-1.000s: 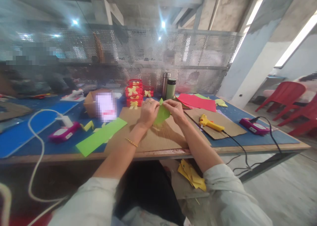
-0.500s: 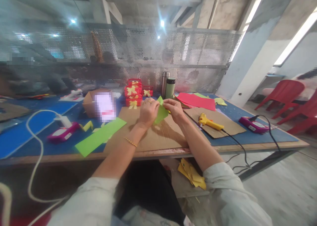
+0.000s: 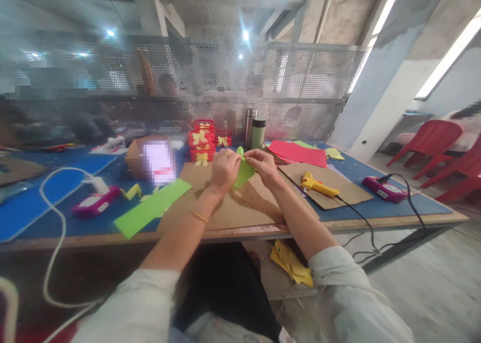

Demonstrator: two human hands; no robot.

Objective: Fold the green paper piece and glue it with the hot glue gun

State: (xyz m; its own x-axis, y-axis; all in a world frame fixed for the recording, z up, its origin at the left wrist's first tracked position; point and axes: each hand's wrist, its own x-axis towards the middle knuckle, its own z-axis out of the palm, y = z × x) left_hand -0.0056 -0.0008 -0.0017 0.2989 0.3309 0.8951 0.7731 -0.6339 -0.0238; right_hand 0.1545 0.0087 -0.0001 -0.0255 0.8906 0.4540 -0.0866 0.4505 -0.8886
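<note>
Between my two hands, above a sheet of brown cardboard (image 3: pixel 210 215), is a small piece of green paper (image 3: pixel 245 175). My left hand (image 3: pixel 225 172) is closed on its left side, fingers pinched together. Its right side is pinched by my right hand (image 3: pixel 264 166). The top edge of the paper curls over near my fingertips, which partly hide it. A long green paper strip (image 3: pixel 152 208) lies left of the cardboard. To the right, a yellow glue gun (image 3: pixel 319 185) rests on another cardboard piece (image 3: pixel 353 195).
Red boxes with yellow bows (image 3: pixel 203 145) stand at the back, beside a steel flask (image 3: pixel 249 127) and a green bottle (image 3: pixel 258 134). Red paper (image 3: pixel 298 153) lies back right. Purple power strips (image 3: pixel 95 201) with cables sit at both sides. Yellow paper pieces (image 3: pixel 291 265) lie below the table.
The upright pointed top of the green paper has bent over and now looks rounded and lower. Both hands keep nearly the same place.
</note>
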